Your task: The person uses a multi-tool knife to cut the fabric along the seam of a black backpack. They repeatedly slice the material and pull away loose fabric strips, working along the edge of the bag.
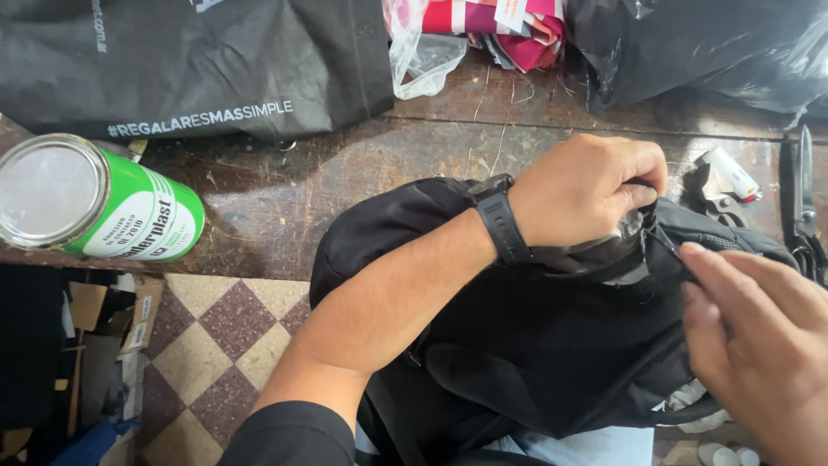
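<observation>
In the head view, a black fabric backpack (535, 345) lies across the near edge of a worn dark wooden table (345, 173); the left hand (586, 190), a black wristwatch (498, 220) on its wrist, is closed and pinches the bag's fabric at its upper edge, while the right hand (759, 336) rests on the bag's right side with fingers loosely curled, and whether it grips anything I cannot tell. Left of the backpack stands a green metal can with a silver lid (95, 203), beyond it lie black plastic bags (198, 69), and right of it lie dark scissors (806, 207).
</observation>
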